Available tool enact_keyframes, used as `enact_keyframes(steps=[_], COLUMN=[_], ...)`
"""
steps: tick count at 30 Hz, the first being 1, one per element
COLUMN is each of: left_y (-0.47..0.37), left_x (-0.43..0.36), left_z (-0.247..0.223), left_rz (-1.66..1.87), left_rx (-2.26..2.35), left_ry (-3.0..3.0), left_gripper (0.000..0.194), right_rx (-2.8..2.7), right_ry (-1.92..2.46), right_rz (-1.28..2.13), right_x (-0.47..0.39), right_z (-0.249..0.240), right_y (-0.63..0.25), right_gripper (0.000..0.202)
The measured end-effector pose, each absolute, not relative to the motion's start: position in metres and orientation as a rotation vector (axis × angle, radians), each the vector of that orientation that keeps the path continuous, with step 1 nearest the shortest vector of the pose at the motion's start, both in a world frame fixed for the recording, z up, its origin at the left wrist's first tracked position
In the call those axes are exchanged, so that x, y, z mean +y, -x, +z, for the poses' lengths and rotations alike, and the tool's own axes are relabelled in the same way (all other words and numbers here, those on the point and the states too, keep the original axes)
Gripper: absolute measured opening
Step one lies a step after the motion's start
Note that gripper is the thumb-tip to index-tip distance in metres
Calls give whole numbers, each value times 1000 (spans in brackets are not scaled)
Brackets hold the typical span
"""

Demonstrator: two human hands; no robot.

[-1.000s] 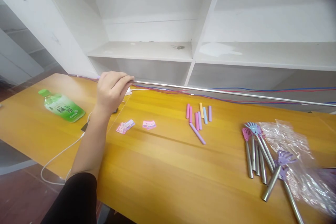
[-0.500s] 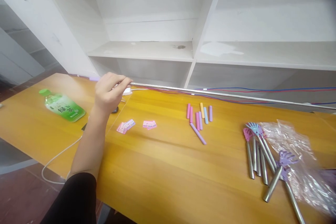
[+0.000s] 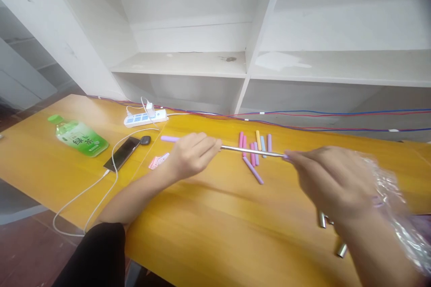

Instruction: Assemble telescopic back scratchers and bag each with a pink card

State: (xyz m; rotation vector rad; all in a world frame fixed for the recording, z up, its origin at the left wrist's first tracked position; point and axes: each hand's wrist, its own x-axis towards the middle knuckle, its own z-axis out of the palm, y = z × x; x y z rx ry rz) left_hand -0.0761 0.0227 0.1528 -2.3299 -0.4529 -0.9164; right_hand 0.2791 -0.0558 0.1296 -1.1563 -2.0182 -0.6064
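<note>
A thin metal rod stretches between my two hands, above the wooden table. My left hand is closed round its left part, and a purple handle sticks out past that hand. My right hand, blurred, is closed at the other end, where a bit of purple shows at the fingertips. Several pink, purple, blue and yellow tubes lie behind and below the rod. Metal tube ends show under my right hand, which hides the rest of that pile.
On the left are a green bottle, a phone with a white cable, and a power strip. Small printed cards lie beside my left wrist. Clear plastic wrapping is at the right. White shelves stand behind.
My left hand has come right and down with the rod, and the rod's visible length is much shorter. My right hand has come into view. The power strip and phone are uncovered.
</note>
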Motion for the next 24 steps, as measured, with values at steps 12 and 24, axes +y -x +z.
enact_keyframes(steps=[12,24], left_y=[37,39], left_x=[-9,-8], left_z=[125,124], left_rz=[-845,-592], left_rx=[-438,-534], left_ry=[2492,2560], left_gripper=[12,25], right_rx=[-2140,-2253], right_ry=[940,1085], right_rz=[-612,-578], right_x=[-73,-66], right_z=[112,103], right_y=[-191,-193], right_gripper=[17,5])
